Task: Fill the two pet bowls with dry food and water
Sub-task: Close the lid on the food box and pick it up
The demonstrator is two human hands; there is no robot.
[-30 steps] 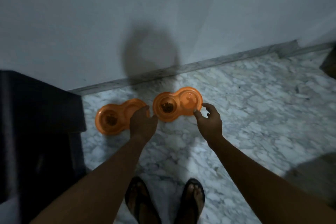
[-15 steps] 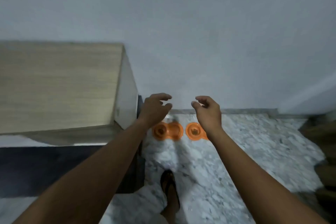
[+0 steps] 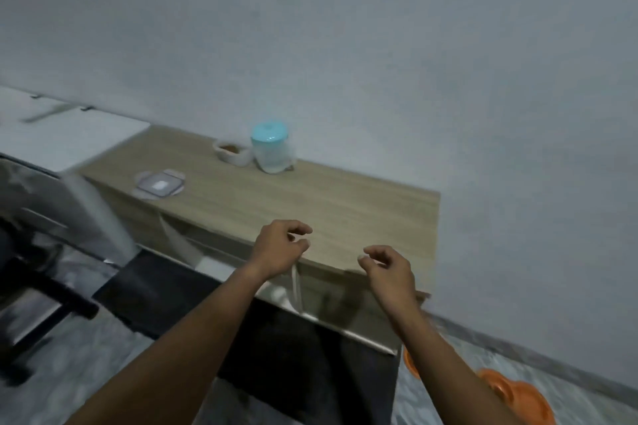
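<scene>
1. Head view swings left and up: the bowls (image 3: 518, 393), centred on the floor half a second ago, now sit in the bottom right corner, partly behind the right forearm.
2. Over the front edge of the counter (image 3: 345, 203) hover the left hand (image 3: 279, 248) and right hand (image 3: 388, 272), fingers loosely curled, both empty as before.
3. By the wall on the counter: a teal-lidded jug (image 3: 272, 148), a tub (image 3: 232, 151) of brown food just beside it, and a loose lid (image 3: 158, 184) nearer the front.
4. At far left, a dark chair (image 3: 34, 269), blurred.
</scene>
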